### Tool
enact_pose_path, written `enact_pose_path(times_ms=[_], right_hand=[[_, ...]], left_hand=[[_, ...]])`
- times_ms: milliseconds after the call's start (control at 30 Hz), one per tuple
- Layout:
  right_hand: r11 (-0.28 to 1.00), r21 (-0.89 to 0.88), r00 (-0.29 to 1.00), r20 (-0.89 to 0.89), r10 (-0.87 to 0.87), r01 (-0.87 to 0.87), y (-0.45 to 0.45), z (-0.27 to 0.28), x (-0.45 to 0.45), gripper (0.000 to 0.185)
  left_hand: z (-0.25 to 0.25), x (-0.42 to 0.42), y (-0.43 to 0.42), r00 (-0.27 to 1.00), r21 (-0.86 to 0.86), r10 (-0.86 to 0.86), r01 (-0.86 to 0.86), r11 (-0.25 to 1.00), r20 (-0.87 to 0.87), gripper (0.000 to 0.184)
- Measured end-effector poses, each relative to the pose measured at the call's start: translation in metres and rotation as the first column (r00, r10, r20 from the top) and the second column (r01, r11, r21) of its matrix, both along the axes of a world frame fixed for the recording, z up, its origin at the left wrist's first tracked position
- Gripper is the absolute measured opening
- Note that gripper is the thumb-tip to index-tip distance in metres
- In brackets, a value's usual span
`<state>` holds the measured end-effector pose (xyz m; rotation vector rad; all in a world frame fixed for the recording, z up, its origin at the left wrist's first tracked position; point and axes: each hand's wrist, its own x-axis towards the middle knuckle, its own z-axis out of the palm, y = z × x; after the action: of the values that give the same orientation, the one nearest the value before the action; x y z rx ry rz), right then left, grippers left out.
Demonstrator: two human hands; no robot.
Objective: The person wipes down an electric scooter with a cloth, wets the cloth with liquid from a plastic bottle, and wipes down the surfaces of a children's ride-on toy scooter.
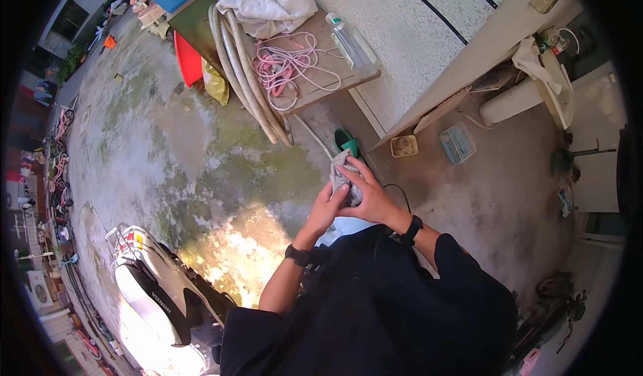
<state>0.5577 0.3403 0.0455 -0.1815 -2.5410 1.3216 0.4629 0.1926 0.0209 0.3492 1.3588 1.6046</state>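
Observation:
A crumpled greyish-white cloth (340, 168) is held between my two hands in front of my body. My left hand (327, 205) grips its lower left side, with the thumb against it. My right hand (370, 195) closes on it from the right, fingers over its upper part. Something darker shows under the cloth between my hands, too hidden to name. Just beyond the cloth lies a green slipper-like object (345, 141) on the ground.
A table (321, 93) ahead bears pink cord (288, 64), a looped hose (244, 74), a white towel (268, 7) and a clear bottle (351, 46). A scooter (157, 289) stands at lower left. Two tubs (457, 143) sit on the ground at right; a sink (561, 94) stands beyond.

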Motion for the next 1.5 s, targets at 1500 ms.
enact_pose_path(times_ms=[1500], right_hand=[[0.888,-0.328,0.658,-0.597,-0.46,0.323,0.178,0.061,-0.174,0.066]], left_hand=[[0.032,-0.242,0.144,0.963,0.124,-0.091,0.126,0.984,-0.253,0.1]])
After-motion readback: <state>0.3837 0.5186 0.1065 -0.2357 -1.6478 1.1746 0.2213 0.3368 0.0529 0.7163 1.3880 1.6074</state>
